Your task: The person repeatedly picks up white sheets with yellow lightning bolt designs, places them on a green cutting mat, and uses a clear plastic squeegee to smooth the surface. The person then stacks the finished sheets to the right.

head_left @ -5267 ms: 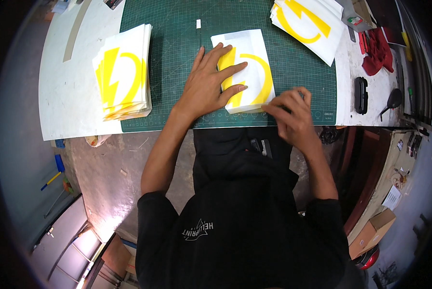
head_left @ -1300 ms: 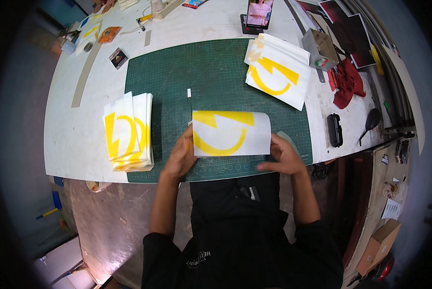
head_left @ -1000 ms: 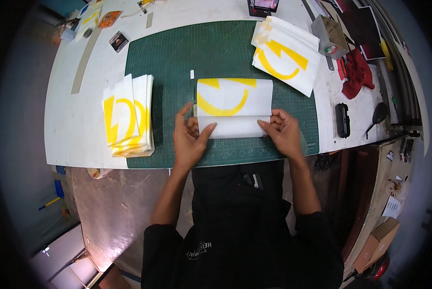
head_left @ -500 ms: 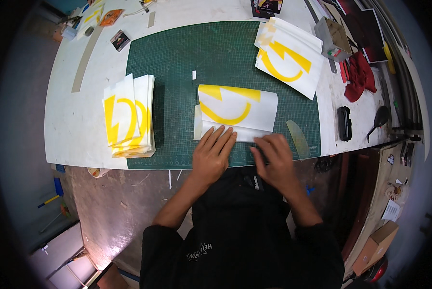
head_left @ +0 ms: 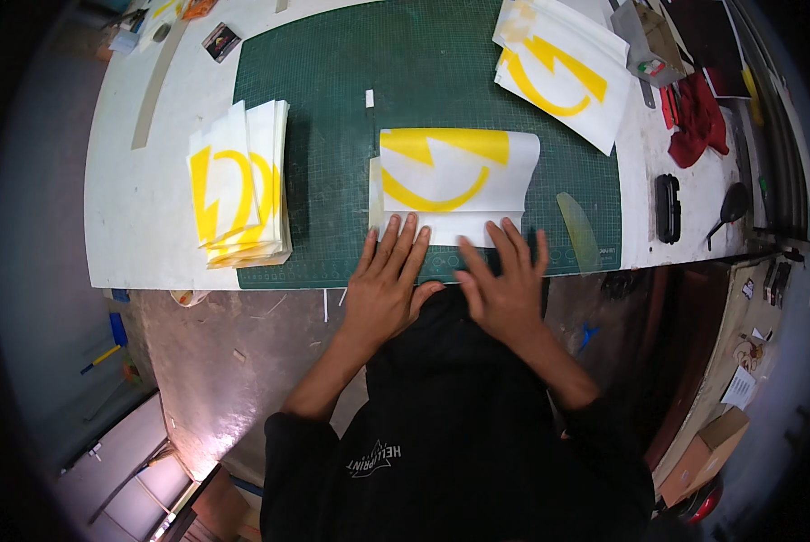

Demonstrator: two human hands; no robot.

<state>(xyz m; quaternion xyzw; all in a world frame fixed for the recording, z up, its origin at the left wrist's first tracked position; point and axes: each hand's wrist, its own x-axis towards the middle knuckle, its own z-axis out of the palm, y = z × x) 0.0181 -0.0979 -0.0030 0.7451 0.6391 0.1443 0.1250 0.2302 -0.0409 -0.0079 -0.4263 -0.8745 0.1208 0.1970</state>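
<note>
Pressing flat with spread fingers, the left hand and the right hand rest side by side on the near edge of a white sheet with a yellow curved-arrow graphic; neither grip closes on anything, both palms lying open with only the fingertips on the sheet's lower strip. That sheet lies on the green cutting mat, just beyond the tabletop's near edge, and a paler backing layer shows along its left and bottom borders. A risk, as a judgement: uneven pressure from the two hands could skew the upper layer against the backing, trapping a crease or bubble, and a slide of the fingers could drag the whole piece off square. Just right of the sheet lies a pale translucent oval scrap. To the left, half on the mat and half on the white tabletop, sits a stack of similar yellow-printed sheets. Farther off, at the mat's upper right, a second fanned pile of yellow-printed sheets lies tilted, with a red cloth and a black oblong tool beyond it.
</note>
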